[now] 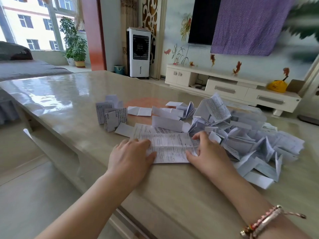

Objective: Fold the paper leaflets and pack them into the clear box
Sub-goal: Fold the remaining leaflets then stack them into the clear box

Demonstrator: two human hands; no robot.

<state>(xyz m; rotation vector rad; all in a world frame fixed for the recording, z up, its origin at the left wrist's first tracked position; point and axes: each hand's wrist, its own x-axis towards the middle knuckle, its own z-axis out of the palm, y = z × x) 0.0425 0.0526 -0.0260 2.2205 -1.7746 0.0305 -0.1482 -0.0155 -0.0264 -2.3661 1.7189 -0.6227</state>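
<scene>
Paper leaflet (170,147) is lying with its long axis running left to right between left hand (133,156) and right hand (208,152), both pressing its ends with spread fingers.

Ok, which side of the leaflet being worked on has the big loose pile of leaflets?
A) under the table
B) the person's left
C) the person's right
C: the heaped pile of leaflets sits right of the flat leaflet, beside the right hand.
</scene>
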